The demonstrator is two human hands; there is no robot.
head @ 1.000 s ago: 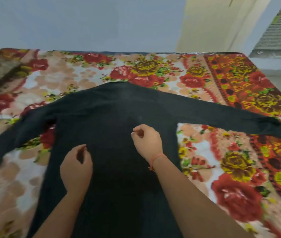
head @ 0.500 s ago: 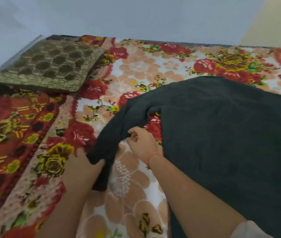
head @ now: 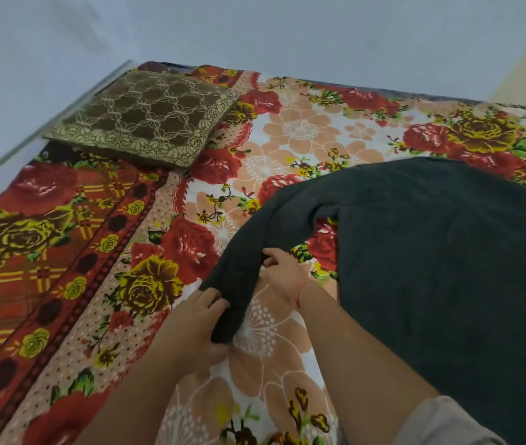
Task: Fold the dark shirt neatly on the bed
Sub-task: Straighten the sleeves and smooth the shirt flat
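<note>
A pale wall (head: 255,33) stands behind the bed (head: 62,252) with its flowered cover. The dark shirt (head: 432,252) lies on the bed's right side, partly cut off from view. The left hand (head: 197,319) grips the end of its sleeve (head: 249,252), hiding the cuff, and the right hand (head: 282,274) pinches the sleeve higher up. A brown pillow (head: 146,120) lies at the far left corner.

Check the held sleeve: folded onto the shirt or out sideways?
Out sideways, unfolded. The sleeve stretches away from the dark shirt over the bedspread, gripped by the left hand and right hand.
</note>
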